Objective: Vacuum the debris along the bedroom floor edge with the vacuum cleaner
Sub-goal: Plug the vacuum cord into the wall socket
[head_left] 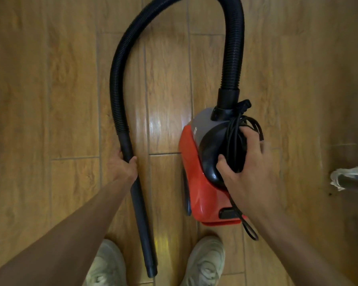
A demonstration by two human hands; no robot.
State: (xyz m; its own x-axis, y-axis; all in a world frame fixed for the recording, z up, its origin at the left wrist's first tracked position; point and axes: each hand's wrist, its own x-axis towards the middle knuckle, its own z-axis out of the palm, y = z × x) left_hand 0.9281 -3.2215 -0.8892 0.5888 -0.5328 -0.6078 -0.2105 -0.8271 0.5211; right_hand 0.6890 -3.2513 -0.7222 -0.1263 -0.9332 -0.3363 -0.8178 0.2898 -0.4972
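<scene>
Setup looks to be the step in hand. The left hand [123, 167] closes its grip round the black tube [140, 213]. The right hand [250, 168] curls round the handle of the red vacuum cleaner [196, 182], just ahead of the shoes [205, 263]. The cord [234, 137] is wound up, so it likely needs unwinding next.

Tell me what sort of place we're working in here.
Most likely a room in a home, though nothing shows it is a bedroom. A wood-look plank floor fills the view, with a small red household vacuum cleaner, its cord wound on, and the person's shoes.
</scene>
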